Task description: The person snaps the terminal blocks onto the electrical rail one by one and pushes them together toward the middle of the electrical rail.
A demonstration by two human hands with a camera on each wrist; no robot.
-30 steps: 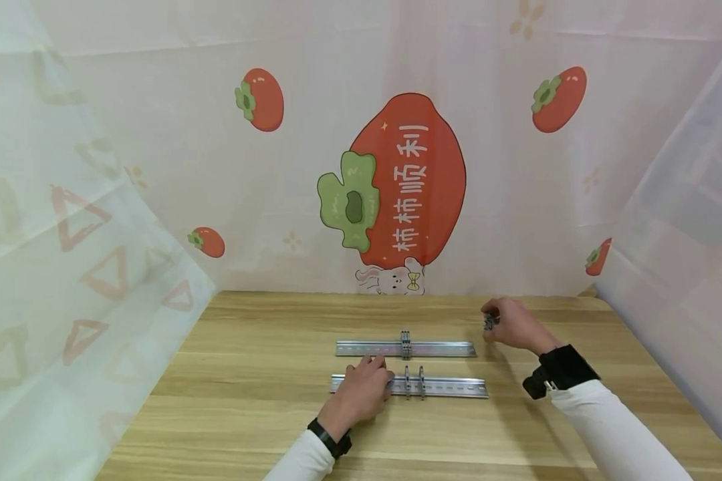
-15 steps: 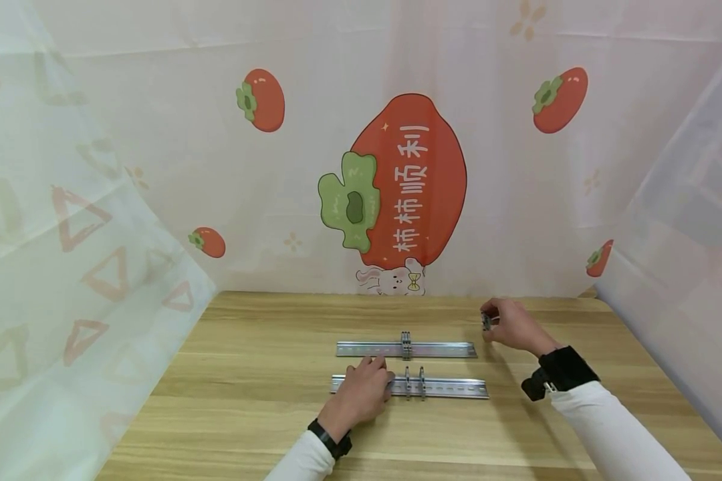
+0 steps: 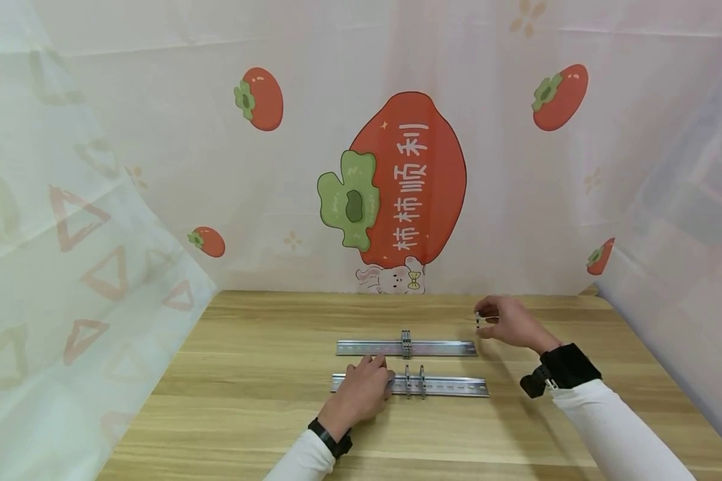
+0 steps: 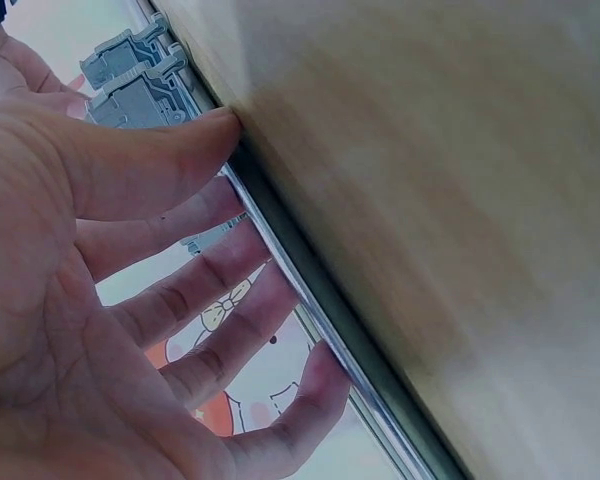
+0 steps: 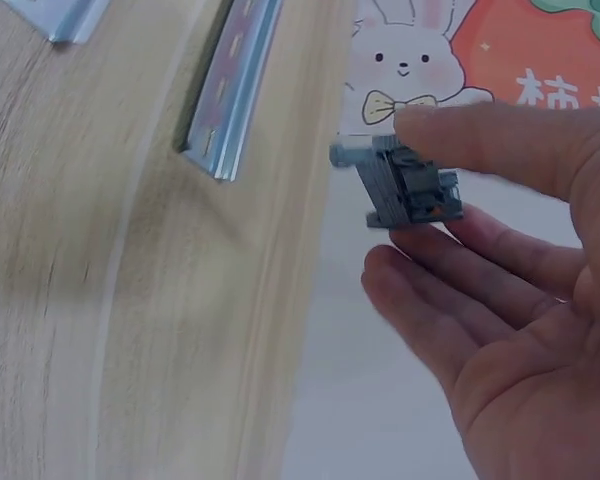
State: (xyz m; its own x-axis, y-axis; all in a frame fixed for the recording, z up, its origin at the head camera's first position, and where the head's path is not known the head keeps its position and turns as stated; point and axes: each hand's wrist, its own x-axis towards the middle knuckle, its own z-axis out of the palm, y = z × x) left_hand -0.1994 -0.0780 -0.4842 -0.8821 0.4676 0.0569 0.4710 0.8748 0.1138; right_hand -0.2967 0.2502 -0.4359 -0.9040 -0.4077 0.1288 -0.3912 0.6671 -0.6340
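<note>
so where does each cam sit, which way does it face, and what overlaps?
Head: worn on the head, faces forward and down at the wooden table; shows both hands and sleeves, left hand on the near rail, far rail behind.
Left wrist: looks along the palm; fingers on the near rail, by grey clips.
Right wrist: looks past the right hand, which pinches a grey clip.
Shared: both rails appear in head and right-wrist views.
</note>
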